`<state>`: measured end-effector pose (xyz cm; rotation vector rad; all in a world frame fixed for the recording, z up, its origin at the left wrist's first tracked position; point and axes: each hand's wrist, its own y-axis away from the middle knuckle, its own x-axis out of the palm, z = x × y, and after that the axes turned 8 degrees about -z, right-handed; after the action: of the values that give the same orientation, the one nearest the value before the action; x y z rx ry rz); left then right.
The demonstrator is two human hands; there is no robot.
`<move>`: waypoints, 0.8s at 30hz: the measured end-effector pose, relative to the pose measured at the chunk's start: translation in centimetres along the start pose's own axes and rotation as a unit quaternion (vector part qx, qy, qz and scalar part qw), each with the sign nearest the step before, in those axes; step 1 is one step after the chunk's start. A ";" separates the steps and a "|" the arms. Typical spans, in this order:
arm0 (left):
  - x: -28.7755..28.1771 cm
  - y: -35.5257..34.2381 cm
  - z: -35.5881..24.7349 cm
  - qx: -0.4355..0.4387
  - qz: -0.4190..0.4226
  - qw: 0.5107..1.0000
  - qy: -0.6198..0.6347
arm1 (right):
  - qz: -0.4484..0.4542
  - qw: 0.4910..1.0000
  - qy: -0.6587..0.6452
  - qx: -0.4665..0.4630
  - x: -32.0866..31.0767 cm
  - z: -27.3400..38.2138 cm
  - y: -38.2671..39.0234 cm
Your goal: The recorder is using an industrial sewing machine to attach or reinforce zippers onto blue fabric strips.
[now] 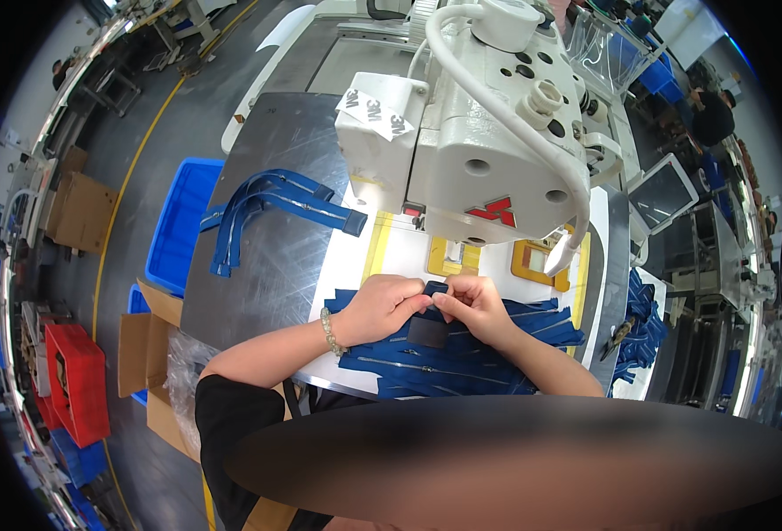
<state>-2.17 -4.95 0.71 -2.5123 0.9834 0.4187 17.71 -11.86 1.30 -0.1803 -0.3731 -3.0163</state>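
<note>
Both of my hands meet over a pile of blue zipper strips [426,367] on the work surface below the sewing machine head [488,150]. My left hand [380,310], with a beaded bracelet on the wrist, pinches one side of a small dark blue fabric piece [435,288]. From the other side, my right hand [475,308] pinches the same piece between thumb and fingers. Just beneath, a dark rectangular patch [428,334] lies on the zippers. Two yellow-framed clamp plates [453,257] are on the white bed beyond my hands.
More blue zippers [272,208] drape over the metal table at left. Blue bins [177,226] and an open cardboard box [152,354] stand beside it. At right lie bundled zippers [639,323] and a tilted screen [663,195]. A thick white hose [515,124] arches over the machine.
</note>
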 end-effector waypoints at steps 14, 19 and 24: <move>-0.1 -0.3 -0.4 -0.094 -0.005 0.992 0.083 | 0.010 0.997 0.081 0.017 0.3 1.0 0.2; 0.3 -0.2 -0.1 -0.090 -0.015 0.993 0.079 | 0.021 0.993 0.118 -0.005 0.4 0.6 0.1; -0.1 -0.3 -0.3 -0.103 0.006 0.992 0.070 | 0.021 0.997 0.079 0.005 0.5 0.4 0.0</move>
<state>-1.99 -4.84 1.05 -2.7542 1.0554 0.3693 17.28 -11.84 1.74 0.0519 -0.3642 -2.9599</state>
